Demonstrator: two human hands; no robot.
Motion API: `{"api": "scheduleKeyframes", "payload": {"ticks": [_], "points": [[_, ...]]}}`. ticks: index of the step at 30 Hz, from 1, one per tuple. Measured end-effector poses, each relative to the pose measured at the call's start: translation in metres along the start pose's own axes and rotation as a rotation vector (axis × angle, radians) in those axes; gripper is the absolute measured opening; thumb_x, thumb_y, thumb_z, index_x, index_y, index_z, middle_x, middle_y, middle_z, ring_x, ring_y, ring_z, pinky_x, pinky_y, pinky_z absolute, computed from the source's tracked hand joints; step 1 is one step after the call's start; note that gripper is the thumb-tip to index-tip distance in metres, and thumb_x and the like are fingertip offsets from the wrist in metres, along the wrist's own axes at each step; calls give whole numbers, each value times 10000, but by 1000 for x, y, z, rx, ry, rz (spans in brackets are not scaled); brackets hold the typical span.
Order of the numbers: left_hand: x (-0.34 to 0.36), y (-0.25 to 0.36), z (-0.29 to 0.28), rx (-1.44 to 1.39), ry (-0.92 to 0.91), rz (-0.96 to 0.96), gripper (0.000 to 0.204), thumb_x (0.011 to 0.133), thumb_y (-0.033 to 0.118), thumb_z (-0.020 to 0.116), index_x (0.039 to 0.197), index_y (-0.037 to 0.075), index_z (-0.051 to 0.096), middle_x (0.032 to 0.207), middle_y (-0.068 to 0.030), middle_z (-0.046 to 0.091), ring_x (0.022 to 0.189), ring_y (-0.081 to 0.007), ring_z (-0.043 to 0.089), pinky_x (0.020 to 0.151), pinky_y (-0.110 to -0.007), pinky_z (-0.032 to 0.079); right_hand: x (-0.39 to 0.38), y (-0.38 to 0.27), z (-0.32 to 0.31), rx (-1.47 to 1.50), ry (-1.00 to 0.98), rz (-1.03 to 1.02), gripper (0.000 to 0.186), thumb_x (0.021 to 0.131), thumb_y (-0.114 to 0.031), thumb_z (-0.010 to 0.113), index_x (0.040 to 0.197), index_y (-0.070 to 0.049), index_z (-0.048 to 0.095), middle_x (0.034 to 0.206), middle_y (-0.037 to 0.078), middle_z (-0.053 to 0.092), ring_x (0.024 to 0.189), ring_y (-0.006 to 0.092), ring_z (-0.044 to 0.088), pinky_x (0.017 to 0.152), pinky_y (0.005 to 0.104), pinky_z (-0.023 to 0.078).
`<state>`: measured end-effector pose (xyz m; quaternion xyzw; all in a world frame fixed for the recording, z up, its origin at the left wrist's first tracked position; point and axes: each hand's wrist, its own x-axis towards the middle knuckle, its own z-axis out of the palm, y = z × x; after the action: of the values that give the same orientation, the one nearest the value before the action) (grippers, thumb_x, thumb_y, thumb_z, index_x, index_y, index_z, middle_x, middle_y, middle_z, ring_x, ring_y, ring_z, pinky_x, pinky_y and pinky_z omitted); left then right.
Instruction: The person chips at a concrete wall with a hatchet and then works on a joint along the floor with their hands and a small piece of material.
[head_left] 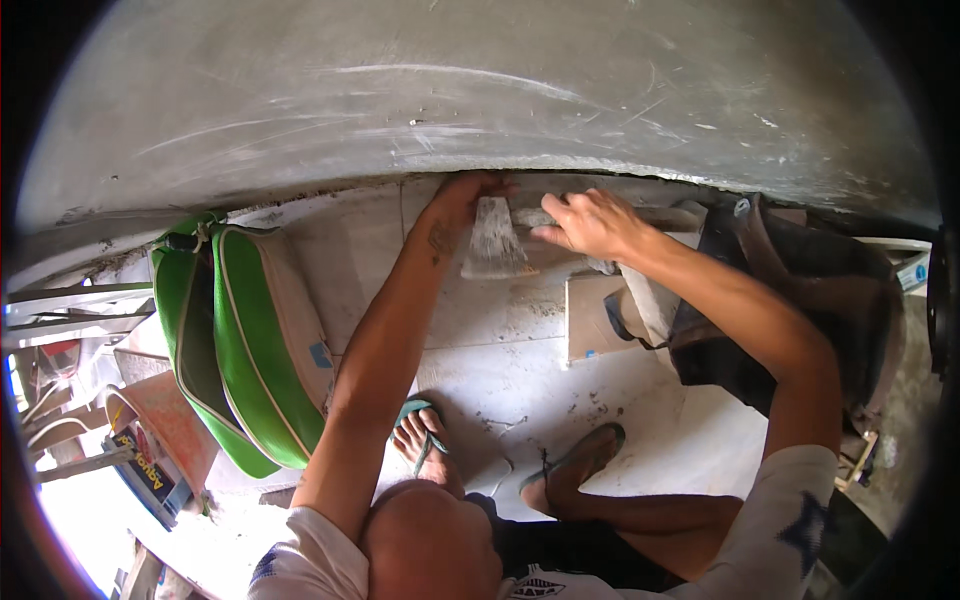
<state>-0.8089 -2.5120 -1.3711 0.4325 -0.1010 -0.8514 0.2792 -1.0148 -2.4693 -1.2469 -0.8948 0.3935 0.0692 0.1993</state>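
My right hand is wrapped round the pale handle of what looks like a hatchet, with the thumb toward its head. The flared grey blade, streaked and worn, points down toward me over the floor tiles. My left hand reaches to the bottom edge of the grey plastered wall, just beyond the blade. Its fingers are bent together, but what they hold, if anything, is hidden. Right of my right hand, a dark bag with brown parts lies against the wall.
A green bag with pale piping stands at left. Beyond it are a reddish bucket and slats. A brown flat piece lies by the dark bag. My sandalled feet rest on the pale tiled floor.
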Motion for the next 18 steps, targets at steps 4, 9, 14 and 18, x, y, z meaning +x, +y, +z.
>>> {"api": "scheduleKeyframes", "payload": {"ticks": [4, 9, 14, 18], "points": [[0, -5, 6, 35, -21, 75, 237, 892, 24, 540, 1127, -7, 546, 997, -123, 643, 954, -272, 664, 792, -384, 564, -9, 14, 7, -88, 168, 33, 515, 907, -531, 536, 906, -17, 571, 491, 159, 546, 545, 375, 641, 498, 466, 526], [3, -4, 2, 22, 71, 66, 231, 885, -19, 504, 1111, -13, 552, 996, -134, 642, 884, -269, 686, 753, -373, 581, -5, 18, -2, -53, 15, 19, 507, 926, -541, 498, 925, -36, 550, 514, 157, 564, 539, 364, 645, 489, 465, 529], [0, -4, 15, 20, 102, 72, 209, 894, -20, 487, 1093, -27, 552, 991, -143, 642, 881, -272, 687, 749, -374, 582, -6, 20, -1, -16, -5, -20, 484, 930, -509, 522, 887, -28, 543, 456, 139, 528, 469, 336, 620, 433, 434, 515], [0, -4, 17, 22, 130, 77, 186, 910, 7, 485, 1080, -16, 555, 984, -134, 646, 872, -268, 689, 730, -361, 577, -5, 18, -3, 12, -29, 1, 442, 910, -486, 558, 870, -47, 531, 528, 189, 551, 565, 403, 623, 507, 496, 503]]}}
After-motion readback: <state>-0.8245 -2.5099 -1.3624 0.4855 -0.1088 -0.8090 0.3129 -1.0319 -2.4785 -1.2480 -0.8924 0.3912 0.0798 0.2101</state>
